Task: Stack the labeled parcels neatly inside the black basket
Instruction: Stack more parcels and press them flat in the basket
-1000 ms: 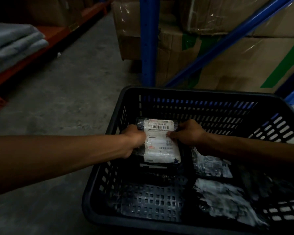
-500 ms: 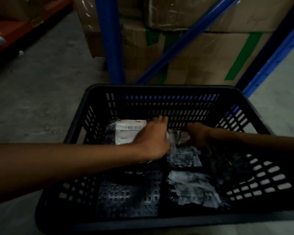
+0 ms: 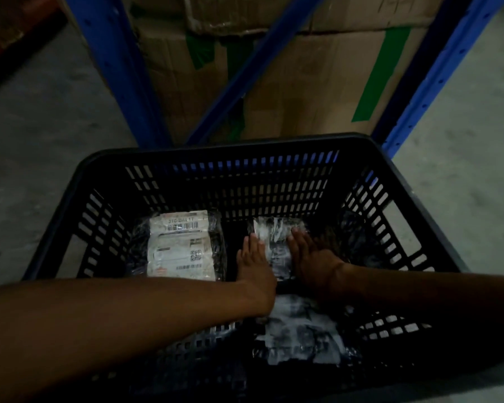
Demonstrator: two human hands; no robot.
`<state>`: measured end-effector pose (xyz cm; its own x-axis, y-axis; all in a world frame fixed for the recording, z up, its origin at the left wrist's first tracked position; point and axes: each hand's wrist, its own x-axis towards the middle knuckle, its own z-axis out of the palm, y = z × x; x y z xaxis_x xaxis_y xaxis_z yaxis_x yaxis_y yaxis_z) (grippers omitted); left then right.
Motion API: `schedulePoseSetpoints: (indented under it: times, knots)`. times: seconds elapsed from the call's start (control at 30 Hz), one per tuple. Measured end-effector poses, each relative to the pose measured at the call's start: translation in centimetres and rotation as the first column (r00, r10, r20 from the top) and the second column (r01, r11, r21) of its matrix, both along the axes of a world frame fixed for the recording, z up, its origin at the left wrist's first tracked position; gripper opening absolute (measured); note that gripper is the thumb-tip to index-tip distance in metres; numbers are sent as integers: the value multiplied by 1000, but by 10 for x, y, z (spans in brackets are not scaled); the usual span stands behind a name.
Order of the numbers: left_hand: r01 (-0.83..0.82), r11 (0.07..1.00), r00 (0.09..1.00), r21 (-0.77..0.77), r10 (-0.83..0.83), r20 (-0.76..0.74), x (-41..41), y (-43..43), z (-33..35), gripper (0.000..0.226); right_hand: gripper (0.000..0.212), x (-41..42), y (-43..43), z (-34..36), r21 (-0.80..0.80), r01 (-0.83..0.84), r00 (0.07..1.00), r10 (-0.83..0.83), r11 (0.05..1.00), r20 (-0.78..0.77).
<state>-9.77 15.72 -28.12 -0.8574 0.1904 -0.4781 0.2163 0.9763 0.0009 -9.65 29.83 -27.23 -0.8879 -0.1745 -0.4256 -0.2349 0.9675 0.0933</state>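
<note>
The black basket (image 3: 402, 175) sits on grey floor with bare slotted bottom at its near left. At far left inside lies a parcel (image 3: 181, 245) wrapped in clear film, white label with barcode facing up, close to the left wall. Right of it, the left hand (image 3: 255, 266) and right hand (image 3: 314, 261) lie flat, fingers extended, either side of a shiny wrapped packet (image 3: 275, 242), pressing its edges without closing around it. Another packet (image 3: 300, 330) lies nearer.

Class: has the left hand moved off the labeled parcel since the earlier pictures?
Yes. The left hand went rightward along the basket's far wall, from the labeled parcel to the middle parcel.
</note>
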Motion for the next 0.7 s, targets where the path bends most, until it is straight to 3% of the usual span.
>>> schedulePoseSetpoints:
  times: [0.1,0.17,0.27,0.33,0.4,0.53,0.6,0.7]
  knots:
    - [165,986,984,-18,-166,-72,13,-13,5,67,66,-3,-1,14,52,-45,996,41,998,73]
    - [251,968,965,-22,-252,-73,19,-20,8,76,72,-1,-4,20,30,-42,990,38,999,134]
    - [189,962,982,198,-181,-57,16,-28,22,90,86,-7,2,54,-82,173,951,-144,982,275]
    - [133,909,991,395,-118,-64,14,-31,34,89,80,-14,12,89,-193,280,885,-175,940,431]
    - [117,857,989,502,-57,-133,15,-34,39,79,71,-22,15,114,-274,135,883,9,952,469]
    - [94,792,972,603,58,-228,20,-31,45,53,86,-25,-5,112,33,-173,933,153,984,326]
    - [33,778,966,628,137,-220,21,-27,50,46,78,-30,-4,115,-27,-212,956,213,977,199]
    - [-142,684,918,716,362,-164,14,-24,71,38,52,-54,17,131,-314,-12,988,60,949,144]
